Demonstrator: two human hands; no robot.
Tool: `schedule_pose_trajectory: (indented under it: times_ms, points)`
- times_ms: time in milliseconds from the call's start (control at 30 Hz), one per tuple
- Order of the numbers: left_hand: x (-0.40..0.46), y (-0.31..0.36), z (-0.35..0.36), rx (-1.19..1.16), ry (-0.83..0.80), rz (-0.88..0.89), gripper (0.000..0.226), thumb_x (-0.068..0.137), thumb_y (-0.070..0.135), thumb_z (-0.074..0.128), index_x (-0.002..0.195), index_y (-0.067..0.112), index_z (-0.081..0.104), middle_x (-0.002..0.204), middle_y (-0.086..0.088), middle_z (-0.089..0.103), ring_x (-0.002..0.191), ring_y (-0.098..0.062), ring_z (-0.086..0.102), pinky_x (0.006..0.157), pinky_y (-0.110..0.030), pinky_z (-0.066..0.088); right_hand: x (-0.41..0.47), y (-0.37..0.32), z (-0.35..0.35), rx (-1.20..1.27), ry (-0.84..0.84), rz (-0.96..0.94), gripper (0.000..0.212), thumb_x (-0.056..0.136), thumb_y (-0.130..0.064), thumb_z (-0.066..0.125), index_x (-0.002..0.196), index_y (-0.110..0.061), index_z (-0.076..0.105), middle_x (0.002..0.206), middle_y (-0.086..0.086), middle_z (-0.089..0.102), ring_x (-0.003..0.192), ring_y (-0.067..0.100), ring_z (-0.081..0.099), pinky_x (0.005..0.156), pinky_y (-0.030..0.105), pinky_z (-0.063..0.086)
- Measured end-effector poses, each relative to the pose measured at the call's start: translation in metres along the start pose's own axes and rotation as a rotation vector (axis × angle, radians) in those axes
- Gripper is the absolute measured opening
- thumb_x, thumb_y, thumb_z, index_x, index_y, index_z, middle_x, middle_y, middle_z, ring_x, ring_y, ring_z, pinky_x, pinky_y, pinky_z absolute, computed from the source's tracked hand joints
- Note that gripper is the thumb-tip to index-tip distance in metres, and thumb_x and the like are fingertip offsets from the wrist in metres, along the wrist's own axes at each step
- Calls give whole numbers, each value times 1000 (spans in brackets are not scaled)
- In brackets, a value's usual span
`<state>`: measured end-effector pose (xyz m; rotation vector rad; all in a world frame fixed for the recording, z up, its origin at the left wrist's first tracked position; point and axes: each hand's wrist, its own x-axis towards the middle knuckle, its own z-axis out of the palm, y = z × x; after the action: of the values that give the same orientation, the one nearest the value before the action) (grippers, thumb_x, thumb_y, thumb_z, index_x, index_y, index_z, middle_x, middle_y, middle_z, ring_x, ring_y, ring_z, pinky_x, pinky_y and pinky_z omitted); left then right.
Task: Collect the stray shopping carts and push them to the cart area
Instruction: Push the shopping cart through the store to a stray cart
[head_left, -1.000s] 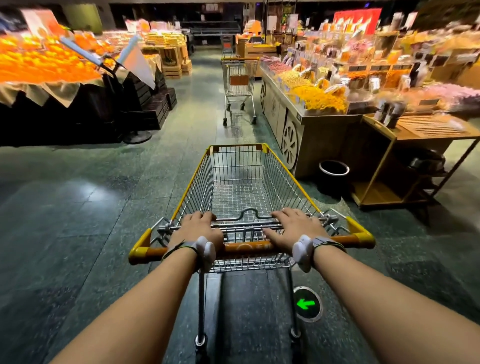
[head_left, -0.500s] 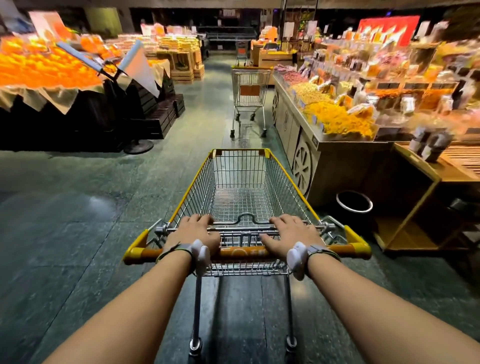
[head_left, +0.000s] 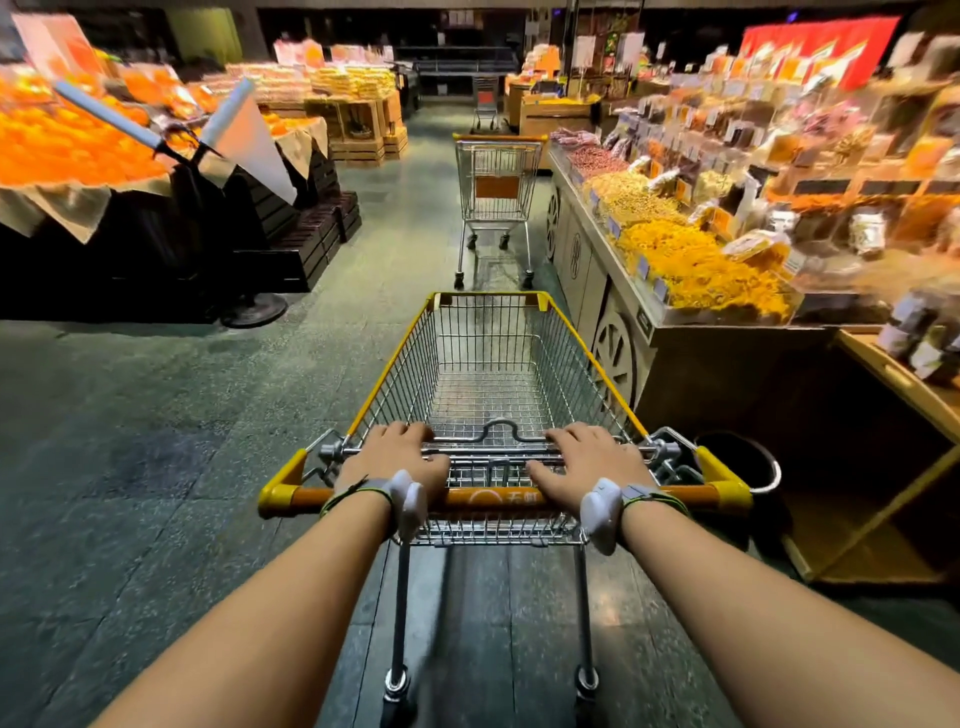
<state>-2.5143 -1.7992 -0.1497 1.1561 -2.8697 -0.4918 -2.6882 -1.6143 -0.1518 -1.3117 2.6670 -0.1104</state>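
Steel wire and empty, the near cart (head_left: 488, 374) at 6 o'clock should roll light but rigid. The left hand (head_left: 395, 457) and right hand (head_left: 587, 460) grasp its orange handle (head_left: 493, 500), the best hold. At 12 o'clock a stray cart (head_left: 496, 192) stands apart, seemingly empty, beside the dried-goods counter (head_left: 670, 364).

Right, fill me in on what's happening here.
A person is pushing an empty yellow-trimmed wire shopping cart down a store aisle, left hand and right hand both on its orange handle bar. Straight ahead, a second stray wire cart stands unattended beside the dried-goods display counter. The two carts are not yet touching.
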Motion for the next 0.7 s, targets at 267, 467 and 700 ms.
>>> schedule_pose_trajectory:
  times_ms: [267,467,700]
  points:
    - [183,22,-7,-4,-5,6,47,91,50,43,134,33,50,131,-1,52,127,-21,41,100,-45,44,170,49,-26,20,-10,5,74,92,-73,31,153,-31,32,157,-7,32,144,18,28,109,51,34]
    - [320,36,-21,-2,-11,-1,50,91,51,39,136,31,48,134,-2,48,128,-22,39,101,-46,43,307,80,-50,8,23,-9,73,91,-73,32,152,-33,33,157,-7,33,143,17,30,108,49,37]
    - [465,44,-34,42,11,-15,50,93,50,33,136,30,48,135,-3,49,127,-24,37,99,-47,44,457,105,-71,-2,19,-15,73,90,-74,31,150,-33,36,154,-7,35,141,18,32,105,49,39]
